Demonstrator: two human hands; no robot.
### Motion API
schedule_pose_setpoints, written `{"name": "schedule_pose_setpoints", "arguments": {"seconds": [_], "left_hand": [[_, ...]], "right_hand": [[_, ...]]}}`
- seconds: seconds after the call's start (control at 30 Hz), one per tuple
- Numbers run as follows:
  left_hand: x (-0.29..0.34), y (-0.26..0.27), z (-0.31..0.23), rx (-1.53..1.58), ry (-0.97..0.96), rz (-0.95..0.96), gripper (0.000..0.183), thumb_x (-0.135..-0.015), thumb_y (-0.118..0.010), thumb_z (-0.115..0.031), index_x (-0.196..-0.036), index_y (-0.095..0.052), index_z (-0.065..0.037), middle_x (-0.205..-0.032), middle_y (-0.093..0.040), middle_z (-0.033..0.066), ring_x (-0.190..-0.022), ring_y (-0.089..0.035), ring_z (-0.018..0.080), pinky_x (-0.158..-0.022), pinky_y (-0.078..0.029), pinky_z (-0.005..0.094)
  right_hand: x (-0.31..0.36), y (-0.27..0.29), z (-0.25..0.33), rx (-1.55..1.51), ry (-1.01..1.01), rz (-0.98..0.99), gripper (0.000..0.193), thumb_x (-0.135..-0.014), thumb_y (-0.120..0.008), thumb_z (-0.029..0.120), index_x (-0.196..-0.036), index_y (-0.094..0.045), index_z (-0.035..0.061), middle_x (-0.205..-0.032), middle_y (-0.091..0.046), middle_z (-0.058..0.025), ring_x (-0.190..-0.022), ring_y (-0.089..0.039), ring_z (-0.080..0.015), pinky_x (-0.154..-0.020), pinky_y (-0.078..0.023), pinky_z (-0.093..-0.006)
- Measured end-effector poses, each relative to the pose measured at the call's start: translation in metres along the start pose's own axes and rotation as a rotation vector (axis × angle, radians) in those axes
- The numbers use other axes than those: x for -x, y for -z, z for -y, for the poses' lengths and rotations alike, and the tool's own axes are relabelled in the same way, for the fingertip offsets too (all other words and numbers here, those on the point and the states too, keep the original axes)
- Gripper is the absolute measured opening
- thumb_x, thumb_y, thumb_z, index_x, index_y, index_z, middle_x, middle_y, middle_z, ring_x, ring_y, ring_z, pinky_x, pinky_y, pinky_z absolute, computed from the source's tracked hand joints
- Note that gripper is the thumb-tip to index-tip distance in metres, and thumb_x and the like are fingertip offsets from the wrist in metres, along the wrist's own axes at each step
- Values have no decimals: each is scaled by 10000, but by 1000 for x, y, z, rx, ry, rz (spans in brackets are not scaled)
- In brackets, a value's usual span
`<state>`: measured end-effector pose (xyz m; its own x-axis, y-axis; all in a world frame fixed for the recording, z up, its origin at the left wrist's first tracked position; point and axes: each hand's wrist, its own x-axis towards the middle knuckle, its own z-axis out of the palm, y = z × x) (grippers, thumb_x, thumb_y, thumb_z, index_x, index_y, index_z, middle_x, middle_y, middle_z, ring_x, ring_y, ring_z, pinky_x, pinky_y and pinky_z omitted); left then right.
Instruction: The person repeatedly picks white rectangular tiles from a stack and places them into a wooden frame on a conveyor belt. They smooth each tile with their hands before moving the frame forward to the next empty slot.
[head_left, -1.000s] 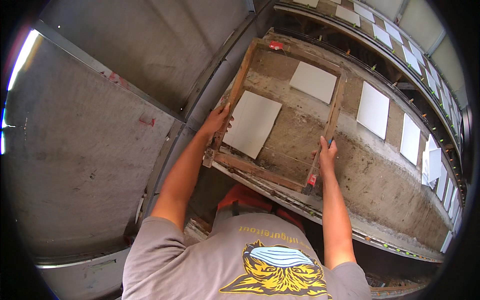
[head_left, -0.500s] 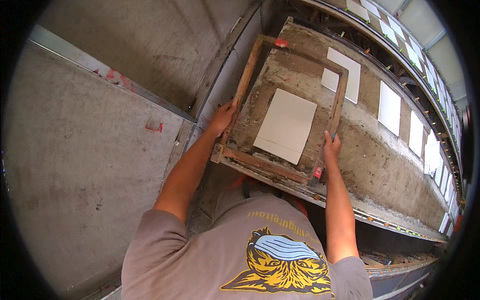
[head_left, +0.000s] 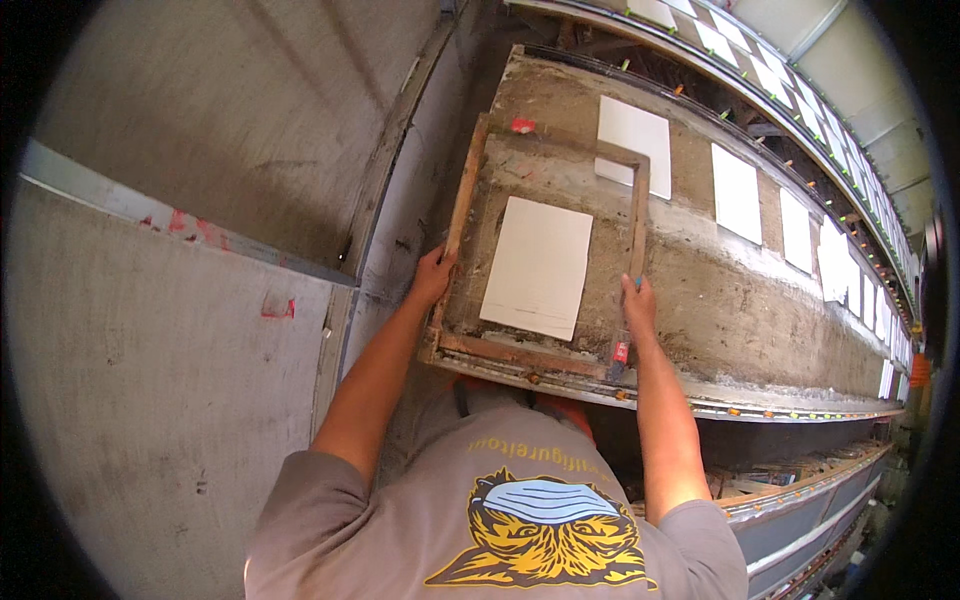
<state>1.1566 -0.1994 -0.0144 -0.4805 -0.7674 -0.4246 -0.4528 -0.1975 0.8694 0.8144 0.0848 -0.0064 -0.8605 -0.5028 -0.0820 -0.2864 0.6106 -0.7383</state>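
My left hand is closed around the left rail of a rectangular wooden frame. On the opposite rail, my right hand grips with its thumb on top. Inside the frame's outline lies a white rectangular sheet on a long brown-stained table. The frame's far right corner overlaps a second white sheet. Red tape marks the far bar, and another red patch sits at the near right corner. Whether the frame rests on the table or hovers just above it, I cannot tell.
More white sheets run in a row along the table to the right. Beyond it stands another long table with sheets and small coloured clips on its edge. A grey wall panel rises at my left. Below the table edge is a cluttered shelf.
The frame has come nearer me relative to the table, and it looks slightly lower. Both hands keep their grip on its side rails. The whole view has shifted and turned a little.
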Motion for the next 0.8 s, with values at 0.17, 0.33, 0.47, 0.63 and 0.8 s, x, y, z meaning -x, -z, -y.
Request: {"name": "schedule_pose_setpoints", "arguments": {"seconds": [0.17,0.33,0.47,0.63,0.8], "left_hand": [[-1,-7,5,107,-67,-51,438,-1063,-578,-385,-1253,-669,0,-807,-612,30,-749,-570,111,-675,-467,307],[3,-4,8,-34,-122,-98,464,-1061,-575,-398,-1224,-665,28,-781,-598,27,-723,-561,136,-661,-460,343],[12,-5,-11,-110,-150,-107,500,-1043,-587,-416,-1254,-658,32,-831,-665,81,-744,-603,192,-705,-489,370],[13,-10,-7,-228,-183,-212,527,-1012,-619,-420,-1325,-657,3,-909,-697,175,-820,-663,321,-811,-521,414],[18,-9,-12,-402,-228,-290,495,-1002,-627,-424,-1283,-704,-24,-1267,-612,220,-1097,-614,393,-959,-491,444]], "right_hand": [[18,-4,21,358,-43,-92,612,-938,-673,495,-1334,-604,34,-1178,-701,-205,-1111,-642,-427,-951,-491,-509],[53,-34,93,635,246,-109,663,-895,-719,537,-1290,-581,22,-1204,-674,-197,-1174,-610,-404,-976,-478,-533],[52,-65,107,369,-127,116,722,-831,-775,575,-1237,-582,9,-1180,-670,-214,-1156,-637,-399,-911,-521,-539],[49,-74,128,466,-233,57,865,-720,-880,538,-1296,-490,23,-1190,-669,-244,-1101,-670,-416,-886,-536,-561],[33,-77,118,376,-305,138,895,-651,-933,512,-1204,-517,-57,-1126,-707,-258,-1017,-709,-420,-858,-556,-521]]}}
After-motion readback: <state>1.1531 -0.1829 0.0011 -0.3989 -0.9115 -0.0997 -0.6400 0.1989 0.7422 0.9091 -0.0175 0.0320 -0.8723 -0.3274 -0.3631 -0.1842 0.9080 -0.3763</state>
